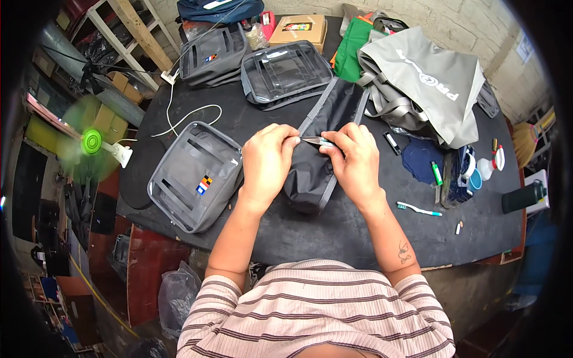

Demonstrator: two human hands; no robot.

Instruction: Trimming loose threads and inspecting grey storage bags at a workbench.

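Note:
A black fabric bag with grey edge trim (313,186) lies lengthwise on the table under both hands. My right hand (355,156) is closed on small thread snips (312,141) with pointed metal blades and a light blue grip. Their tips point left, toward my left fingertips. My left hand (268,161) is closed in a pinch at the blade tips, above the bag's left trim; what it pinches is too small to make out. To its left lies a grey bag with a clear front and a colourful patch (197,173).
Two more grey clear-front bags (286,70) (215,55) sit at the back, near a cardboard box (298,33). A large grey tote bag (424,83) fills the back right. A toothbrush (419,209), green lighter (437,173) and dark bottle (524,197) lie right. A fan (91,141) spins left.

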